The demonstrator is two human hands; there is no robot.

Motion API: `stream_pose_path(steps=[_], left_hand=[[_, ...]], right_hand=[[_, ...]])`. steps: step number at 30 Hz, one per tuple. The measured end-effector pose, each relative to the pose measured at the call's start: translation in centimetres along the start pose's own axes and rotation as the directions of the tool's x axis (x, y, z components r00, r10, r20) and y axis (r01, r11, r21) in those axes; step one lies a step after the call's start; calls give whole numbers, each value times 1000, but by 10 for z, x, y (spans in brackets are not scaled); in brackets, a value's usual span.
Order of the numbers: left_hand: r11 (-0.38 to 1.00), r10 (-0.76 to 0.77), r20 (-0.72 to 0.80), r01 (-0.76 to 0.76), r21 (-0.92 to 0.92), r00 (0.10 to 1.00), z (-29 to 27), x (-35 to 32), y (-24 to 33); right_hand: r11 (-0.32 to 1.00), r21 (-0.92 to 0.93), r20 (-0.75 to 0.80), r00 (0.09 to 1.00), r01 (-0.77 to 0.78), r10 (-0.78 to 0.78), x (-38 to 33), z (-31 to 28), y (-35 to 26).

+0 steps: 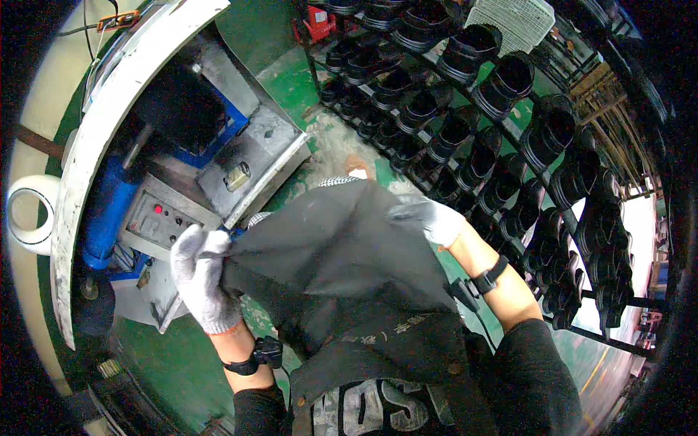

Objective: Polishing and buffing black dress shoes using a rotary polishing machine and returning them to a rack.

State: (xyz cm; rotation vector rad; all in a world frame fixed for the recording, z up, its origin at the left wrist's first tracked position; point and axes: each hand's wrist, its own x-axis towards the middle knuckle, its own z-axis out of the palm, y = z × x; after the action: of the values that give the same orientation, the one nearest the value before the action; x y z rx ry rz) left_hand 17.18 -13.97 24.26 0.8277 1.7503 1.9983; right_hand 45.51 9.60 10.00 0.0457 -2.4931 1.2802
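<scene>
A dark grey apron (342, 247) hangs over my front and is spread out between my hands. My left hand (203, 280), in a white knitted work glove, pinches the apron's left edge. On the opposite side my right hand (436, 221), gloved the same way with a greyed fingertip area, is closed on the apron's upper right edge. Black straps with small devices sit on both wrists. Bits of black-and-white checked cloth (342, 181) peek out past the apron's far edge. The apron hides most of what lies beneath it.
To my left stands a machine with a control panel (163, 214), a blue cylinder (109, 207) and a pale metal ledge (269, 160). A multi-tier rack of black shoes (502, 87) fills the right side. A pale plastic basket (512, 22) is at its top. The floor (163, 363) is green.
</scene>
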Motion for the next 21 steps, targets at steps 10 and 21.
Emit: stream_pose_path(steps=[10,21], left_hand=[[756,460,193,-267,-598,867,-49,20,20],[712,528,335,-191,-676,780,-32,6,17]], right_hand=[[-101,957,281,789,-271,547,45,1,-189],[-27,996,72,967,-81,-244,59,-38,-224]])
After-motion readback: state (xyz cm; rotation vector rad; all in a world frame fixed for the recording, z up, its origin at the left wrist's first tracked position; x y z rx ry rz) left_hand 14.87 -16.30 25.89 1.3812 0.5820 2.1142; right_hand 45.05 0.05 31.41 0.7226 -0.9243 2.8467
